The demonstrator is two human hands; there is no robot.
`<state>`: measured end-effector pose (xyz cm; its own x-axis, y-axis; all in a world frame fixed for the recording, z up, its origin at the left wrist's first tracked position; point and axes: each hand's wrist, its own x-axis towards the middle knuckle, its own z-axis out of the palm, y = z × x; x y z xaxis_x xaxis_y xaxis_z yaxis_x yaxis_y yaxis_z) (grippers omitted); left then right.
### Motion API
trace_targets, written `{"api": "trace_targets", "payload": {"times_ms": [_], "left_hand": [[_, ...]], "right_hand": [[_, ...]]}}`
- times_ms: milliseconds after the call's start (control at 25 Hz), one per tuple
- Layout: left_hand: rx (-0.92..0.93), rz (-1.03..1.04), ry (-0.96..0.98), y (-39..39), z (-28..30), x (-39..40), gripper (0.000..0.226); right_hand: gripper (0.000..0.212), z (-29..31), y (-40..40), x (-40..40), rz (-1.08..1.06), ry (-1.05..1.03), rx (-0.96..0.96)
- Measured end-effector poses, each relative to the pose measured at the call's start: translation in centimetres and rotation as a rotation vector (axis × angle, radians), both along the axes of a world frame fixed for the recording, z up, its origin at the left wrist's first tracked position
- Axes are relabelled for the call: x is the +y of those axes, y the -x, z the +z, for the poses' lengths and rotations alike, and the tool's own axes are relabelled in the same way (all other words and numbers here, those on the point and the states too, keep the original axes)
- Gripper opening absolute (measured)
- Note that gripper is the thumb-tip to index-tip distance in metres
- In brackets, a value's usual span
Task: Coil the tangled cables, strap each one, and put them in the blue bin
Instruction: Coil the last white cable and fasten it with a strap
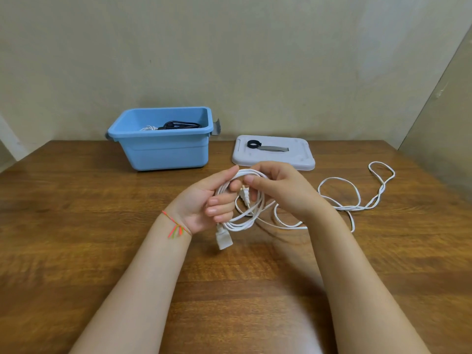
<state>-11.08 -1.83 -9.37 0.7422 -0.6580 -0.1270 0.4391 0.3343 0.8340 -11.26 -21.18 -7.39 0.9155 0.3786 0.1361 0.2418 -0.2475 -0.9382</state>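
A white cable (pixel 339 198) lies partly coiled in my hands, its loose length trailing in loops across the table to the right. My left hand (pixel 204 203) grips the coiled loops, and a white socket end (pixel 224 240) hangs below it. My right hand (pixel 278 187) holds the cable at the top of the coil, beside a small white plug (pixel 245 196). The blue bin (pixel 163 146) stands at the back left with a black cable (pixel 178 124) and a white cable (pixel 149 128) inside. A black strap (pixel 265 147) lies on the grey lid (pixel 301 159).
The wooden table (pixel 89 226) reaches a wall behind the bin. The grey lid sits at the back centre-right. A metal clip (pixel 216 127) sticks out from the bin's right side. The table's right edge runs diagonally at the far right.
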Motion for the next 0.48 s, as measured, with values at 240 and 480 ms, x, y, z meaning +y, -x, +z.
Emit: {"api": "trace_targets", "payload": {"times_ms": [240,480], "left_hand": [[0.118,0.137,0.04,-0.3,-0.4,0.2,0.044],[0.13,0.074,0.028,0.1,-0.7,-0.6,0.04]], "right_hand": [[0.009,-0.3,-0.4,0.0,-0.078,-0.054,-0.011],[0.016,-0.9,-1.2,0.2,-0.299,-0.131,-0.106]]}}
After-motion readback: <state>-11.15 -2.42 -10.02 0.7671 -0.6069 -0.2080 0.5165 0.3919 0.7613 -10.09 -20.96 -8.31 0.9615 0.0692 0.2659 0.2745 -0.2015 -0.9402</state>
